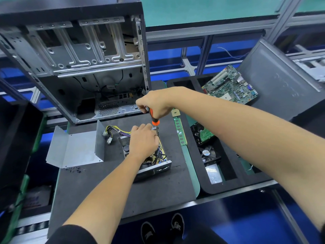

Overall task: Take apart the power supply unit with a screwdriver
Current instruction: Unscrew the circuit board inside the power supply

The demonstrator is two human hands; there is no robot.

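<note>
Power supply unit (154,166), cover off, sits mid-tabletop (109,187): rigid steel tray, fragile board; hold by walls. Left hand (143,142) presses its 12 o'clock end. Right hand (154,104) grips screwdriver (154,119) upright.

Two bare forearms reach in from the near edge, the left hand (143,142) and right hand (154,104) ungloved with no rings or watch showing, a black sleeve (70,235) at the near left, and black shoes (177,224) with white markings below.
</note>
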